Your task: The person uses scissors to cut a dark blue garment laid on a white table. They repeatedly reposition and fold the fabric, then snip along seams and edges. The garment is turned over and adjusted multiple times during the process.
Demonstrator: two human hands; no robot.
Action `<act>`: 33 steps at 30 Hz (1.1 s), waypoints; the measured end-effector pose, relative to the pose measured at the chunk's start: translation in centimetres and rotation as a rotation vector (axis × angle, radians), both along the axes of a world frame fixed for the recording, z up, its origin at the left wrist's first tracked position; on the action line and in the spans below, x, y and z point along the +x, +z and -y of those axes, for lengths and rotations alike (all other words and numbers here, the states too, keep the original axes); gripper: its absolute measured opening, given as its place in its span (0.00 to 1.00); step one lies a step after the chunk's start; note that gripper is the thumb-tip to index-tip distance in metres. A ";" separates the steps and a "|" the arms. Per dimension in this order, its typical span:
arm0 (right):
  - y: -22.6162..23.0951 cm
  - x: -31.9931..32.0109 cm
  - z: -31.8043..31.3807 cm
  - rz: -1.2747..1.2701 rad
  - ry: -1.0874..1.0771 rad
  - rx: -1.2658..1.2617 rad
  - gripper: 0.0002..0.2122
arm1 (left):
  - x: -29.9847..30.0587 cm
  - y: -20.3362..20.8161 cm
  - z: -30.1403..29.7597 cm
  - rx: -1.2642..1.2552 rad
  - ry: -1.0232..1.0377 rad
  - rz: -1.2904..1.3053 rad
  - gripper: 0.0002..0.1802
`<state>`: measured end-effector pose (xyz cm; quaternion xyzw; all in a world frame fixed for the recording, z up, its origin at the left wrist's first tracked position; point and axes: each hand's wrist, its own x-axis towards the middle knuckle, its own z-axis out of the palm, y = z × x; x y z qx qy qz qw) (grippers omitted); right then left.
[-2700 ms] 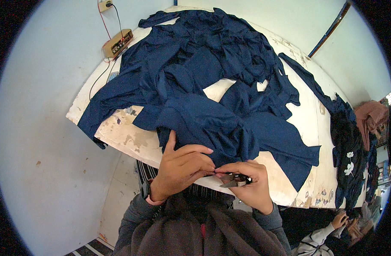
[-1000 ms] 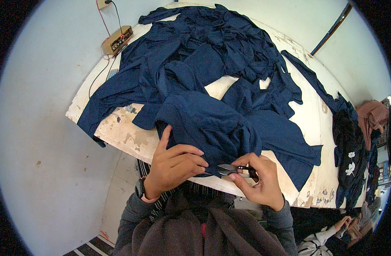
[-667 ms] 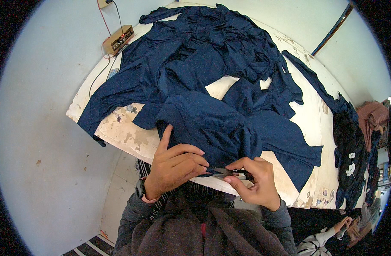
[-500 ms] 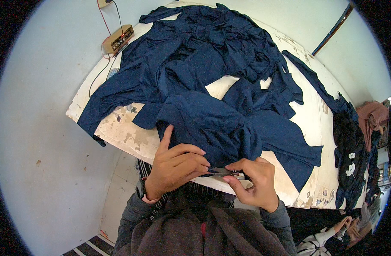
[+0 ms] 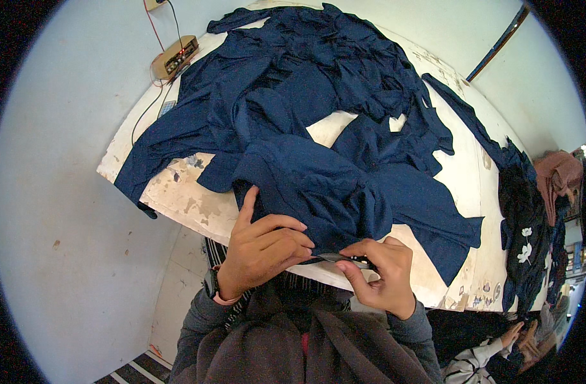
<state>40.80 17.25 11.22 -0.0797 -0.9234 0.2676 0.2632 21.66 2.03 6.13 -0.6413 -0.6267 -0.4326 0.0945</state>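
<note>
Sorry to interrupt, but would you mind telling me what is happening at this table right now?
A person stands at a worn white table piled with dark navy blue fabric pieces. The left hand presses down the near edge of one navy piece, fingers pinching its hem. The right hand holds a small dark metal tool, probably thread snips, at that same edge. A small beige electrical box sits at the table's far left corner.
</note>
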 end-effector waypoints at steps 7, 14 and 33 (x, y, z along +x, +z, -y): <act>-0.9 -0.5 0.2 0.004 0.107 0.024 0.19 | 0.3 -0.2 -0.1 0.025 0.007 0.010 0.09; -2.8 -0.8 1.1 -0.029 0.067 0.220 0.15 | -0.9 -1.9 1.0 0.131 -0.031 0.003 0.13; -1.9 1.0 2.1 -0.121 0.054 0.056 0.14 | 3.6 -0.9 1.1 -0.178 -0.203 1.780 0.29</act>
